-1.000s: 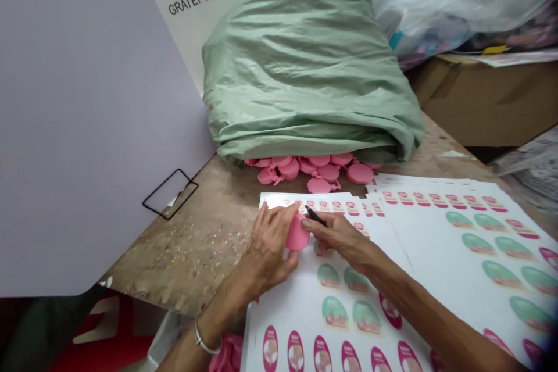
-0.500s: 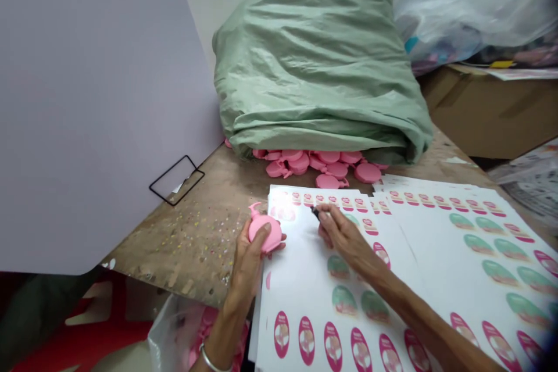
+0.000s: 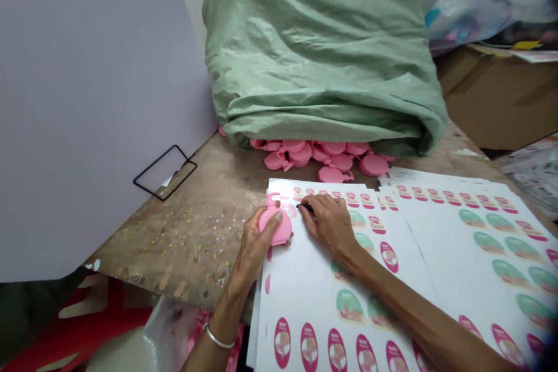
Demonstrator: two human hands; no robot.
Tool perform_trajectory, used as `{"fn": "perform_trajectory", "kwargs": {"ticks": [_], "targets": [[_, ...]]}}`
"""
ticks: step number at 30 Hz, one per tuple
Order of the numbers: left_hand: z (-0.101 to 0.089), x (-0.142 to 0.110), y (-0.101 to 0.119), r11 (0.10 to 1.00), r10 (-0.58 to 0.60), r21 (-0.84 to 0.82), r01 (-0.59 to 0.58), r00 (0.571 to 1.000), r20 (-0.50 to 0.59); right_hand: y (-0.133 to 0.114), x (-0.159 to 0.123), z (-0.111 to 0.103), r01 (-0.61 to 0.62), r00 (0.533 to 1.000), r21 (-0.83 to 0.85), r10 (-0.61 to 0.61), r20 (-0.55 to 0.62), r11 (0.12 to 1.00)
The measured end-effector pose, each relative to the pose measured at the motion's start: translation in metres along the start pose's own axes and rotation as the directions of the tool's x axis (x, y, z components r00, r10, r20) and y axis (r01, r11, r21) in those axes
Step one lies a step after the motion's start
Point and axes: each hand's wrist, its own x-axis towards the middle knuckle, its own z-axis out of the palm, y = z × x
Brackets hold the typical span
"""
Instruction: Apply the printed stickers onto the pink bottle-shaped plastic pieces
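Note:
My left hand [image 3: 251, 247] holds a round, flat pink plastic piece [image 3: 275, 228] with a small pump-like spout at its top. The thumb lies across its face, over the left edge of a white sticker sheet [image 3: 305, 285]. In my right hand [image 3: 333, 226] is a slim black tool [image 3: 307, 207], mostly covered by the fingers. Its tip is at the sheet, close to a pale pink sticker near the upper left. Green and magenta stickers are printed on the sheet. Bare white areas show among them.
Several similar pink pieces [image 3: 300, 154] lie under a large green bag [image 3: 322, 58] at the back. A second sticker sheet [image 3: 440, 244] lies to the right. On the left are a grey panel [image 3: 87, 99] and a black wire frame [image 3: 165, 173]. A cardboard box [image 3: 497, 99] stands back right.
My right hand has moved left and down, bringing the black tool to the sheet. My left hand has shifted slightly right with the pink piece, which is now more upright. The view has tilted down a little.

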Motion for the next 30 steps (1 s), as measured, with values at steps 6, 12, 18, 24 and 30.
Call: {"fn": "perform_trajectory", "kwargs": {"ticks": [6,12,18,24,30], "targets": [[-0.0016,-0.0026,0.0017,0.984,0.107,0.15,-0.095,0.992,-0.073,-0.0001,-0.0036,0.0014,-0.003,1.0,0.043,0.004,-0.012,0.999],[0.001,-0.0007,0.0047,0.985,0.099,0.151,-0.085,0.992,-0.082,0.0004,-0.0034,0.0005,-0.023,0.999,0.112,0.02,0.029,0.993],[-0.0019,0.0004,0.0005,0.972,0.11,0.216,-0.095,0.992,-0.059,-0.0008,-0.0011,-0.0004,-0.067,0.998,0.166,0.063,0.028,0.984],[-0.001,0.0002,0.0019,0.954,0.138,0.276,-0.12,0.99,-0.043,-0.0065,0.0005,0.0002,0.069,0.995,0.053,-0.065,-0.071,0.996],[0.0008,-0.0001,0.0022,0.941,0.152,0.316,-0.122,0.986,-0.073,-0.0077,0.005,-0.006,-0.197,0.975,0.5,0.221,0.011,0.843]]}}
